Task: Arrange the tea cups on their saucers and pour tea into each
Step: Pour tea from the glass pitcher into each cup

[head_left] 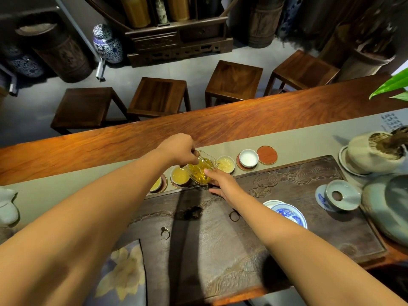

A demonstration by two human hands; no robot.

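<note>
Four small white porcelain tea cups stand in a row on the grey cloth runner [287, 138] along the far edge of my dark carved wooden tea tray [287, 195]. My left hand [178, 149] curls round the handle of a clear glass pitcher [199, 172] of golden tea, tilted with its spout toward the third cup [224, 163], which holds pale yellow liquid. My right hand [221, 183] is open, its straight fingertips touching the near side of the pitcher's body. The first cup [155, 184], partly hidden behind my left forearm, and the second cup [180, 176] both hold yellow tea and sit on dark round saucers. The fourth cup [248, 158] shows a plain white inside and sits on a reddish round saucer [240, 165]. Just beside it to the right lies a bare orange-red round saucer [267, 155]. On the tray near my right forearm sits a blue-and-white patterned bowl [289, 214], and farther right a pale celadon funnel-shaped strainer [341, 196].
</note>
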